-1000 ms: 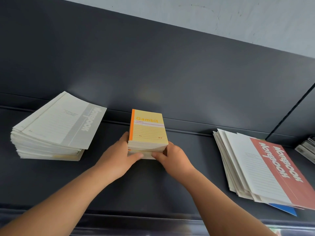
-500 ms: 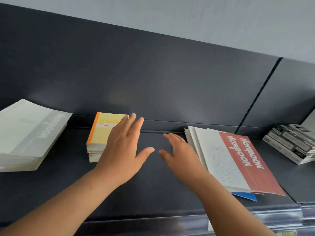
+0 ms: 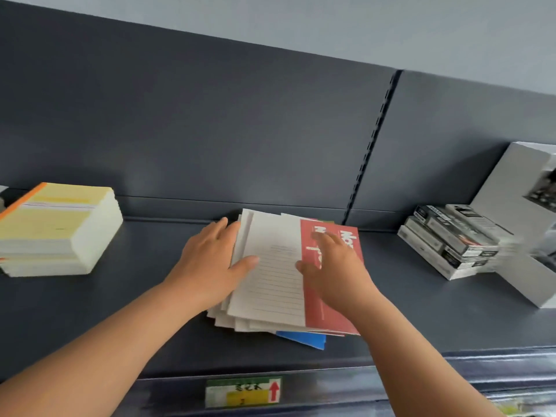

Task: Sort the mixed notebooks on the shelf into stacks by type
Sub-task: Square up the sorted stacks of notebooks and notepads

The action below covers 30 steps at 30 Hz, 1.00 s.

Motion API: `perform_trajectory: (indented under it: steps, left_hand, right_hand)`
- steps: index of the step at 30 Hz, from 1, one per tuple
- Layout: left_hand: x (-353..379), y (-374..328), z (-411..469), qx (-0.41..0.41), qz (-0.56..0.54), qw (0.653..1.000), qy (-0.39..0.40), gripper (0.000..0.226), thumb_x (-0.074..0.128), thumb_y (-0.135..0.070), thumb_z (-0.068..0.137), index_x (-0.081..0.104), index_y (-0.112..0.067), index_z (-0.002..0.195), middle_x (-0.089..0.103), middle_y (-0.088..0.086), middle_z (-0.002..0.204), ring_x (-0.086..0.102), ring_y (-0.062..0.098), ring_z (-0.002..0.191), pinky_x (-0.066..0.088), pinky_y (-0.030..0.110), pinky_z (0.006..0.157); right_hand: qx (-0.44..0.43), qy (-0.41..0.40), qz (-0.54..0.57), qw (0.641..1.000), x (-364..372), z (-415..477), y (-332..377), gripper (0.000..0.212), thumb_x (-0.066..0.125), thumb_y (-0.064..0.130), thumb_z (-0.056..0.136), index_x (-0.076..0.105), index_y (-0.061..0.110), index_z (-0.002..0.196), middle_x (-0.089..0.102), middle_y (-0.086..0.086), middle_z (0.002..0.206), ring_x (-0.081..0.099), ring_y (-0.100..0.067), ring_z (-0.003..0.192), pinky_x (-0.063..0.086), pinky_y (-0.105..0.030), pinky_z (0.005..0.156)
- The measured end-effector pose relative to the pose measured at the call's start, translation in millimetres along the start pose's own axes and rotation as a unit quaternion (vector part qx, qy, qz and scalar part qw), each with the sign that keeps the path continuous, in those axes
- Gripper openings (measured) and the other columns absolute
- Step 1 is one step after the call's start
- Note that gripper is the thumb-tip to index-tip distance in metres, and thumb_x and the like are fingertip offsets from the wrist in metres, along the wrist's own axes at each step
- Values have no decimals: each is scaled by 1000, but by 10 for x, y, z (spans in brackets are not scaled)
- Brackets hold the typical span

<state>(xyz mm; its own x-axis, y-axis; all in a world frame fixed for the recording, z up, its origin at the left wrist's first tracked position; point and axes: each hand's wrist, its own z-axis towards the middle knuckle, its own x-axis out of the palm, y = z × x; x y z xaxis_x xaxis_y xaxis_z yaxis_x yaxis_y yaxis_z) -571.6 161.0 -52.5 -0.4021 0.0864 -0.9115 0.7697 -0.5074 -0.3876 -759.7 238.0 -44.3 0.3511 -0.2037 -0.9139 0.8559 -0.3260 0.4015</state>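
The messy pile of notebooks [image 3: 270, 275] lies fanned out on the shelf [image 3: 135, 311], with a red cover [image 3: 328, 311] on top and a blue one [image 3: 307, 340] poking out below. The left hand [image 3: 207, 266] lies flat against the pile's left edge, thumb on top, likely to push it even. The right hand [image 3: 334, 275] presses flat on the pile's red cover, fingers straight, to stop it sliding. Left of the pile, the yellow stack [image 3: 57, 230] sits neat.

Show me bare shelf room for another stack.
Bare shelf lies between the yellow stack and the fanned pile, and between that pile and the black boxes. The right end is crowded. The left hand and right hand touch the pile.
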Motion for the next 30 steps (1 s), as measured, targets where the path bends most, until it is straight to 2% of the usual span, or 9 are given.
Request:
perform_trajectory:
  steps: [4,8,10,13,16,18,23,28,30]
  left_hand:
    - [133,-204,24,-49,-19,997,48,62,40,-54,96,28,-21,146,30,0,153,24,18,143,25,36,113]
    - [222,-212,95,-73,-3,996,56,52,38,-60,91,42,-26,130,49,-6,129,47,18,123,42,40,99]
    - [265,-227,113,-86,6,994,67,53,37,-60,91,41,-25,131,48,-5,131,46,19,123,42,41,98]
    - [311,-269,124,-121,-11,988,94,59,37,-60,92,31,-27,140,38,-1,146,43,21,129,41,41,100]
    - [311,-292,152,-155,-85,981,80,50,45,-56,90,40,-29,131,51,-8,131,55,14,107,47,33,84]
    - [303,-317,166,-169,-110,977,75,50,49,-50,92,38,-26,135,51,-10,130,54,12,103,45,30,80]
    - [255,-336,225,-196,-143,967,80,61,52,-39,94,25,-21,146,43,-4,141,51,14,110,43,29,84]
    - [357,-442,209,-175,-95,977,81,71,50,-40,93,8,-29,150,28,3,151,50,22,118,44,30,82]
    - [400,-435,189,-168,-94,978,78,73,51,-40,93,7,-31,150,29,2,151,50,22,120,43,30,83]
  right_hand:
    - [86,8,14,996,-98,90,-418,52,57,47,88,46,21,131,54,-2,128,51,-30,119,44,-47,100]
    - [128,39,74,988,-47,193,-640,66,51,62,79,42,26,133,58,-2,126,57,-31,113,47,-44,94]
    - [134,55,103,984,5,203,-668,59,52,54,88,38,23,137,58,-3,128,58,-30,113,45,-36,86]
    - [109,53,126,985,49,215,-649,52,54,49,90,40,24,134,58,0,127,59,-27,111,47,-37,86]
    - [73,53,137,987,102,250,-568,49,56,47,90,41,27,132,57,3,125,58,-23,110,47,-35,84]
    - [60,52,136,987,148,270,-511,51,56,47,90,40,25,133,55,2,126,58,-24,111,49,-38,87]
    - [56,64,177,981,159,311,-474,50,58,45,88,40,28,132,55,3,124,60,-20,104,52,-38,85]
    - [51,70,177,980,168,288,-416,67,62,48,83,34,32,141,49,4,132,56,-23,114,52,-45,93]
    - [49,69,181,980,190,273,-414,68,63,48,81,34,35,140,50,5,132,56,-23,116,52,-46,94]
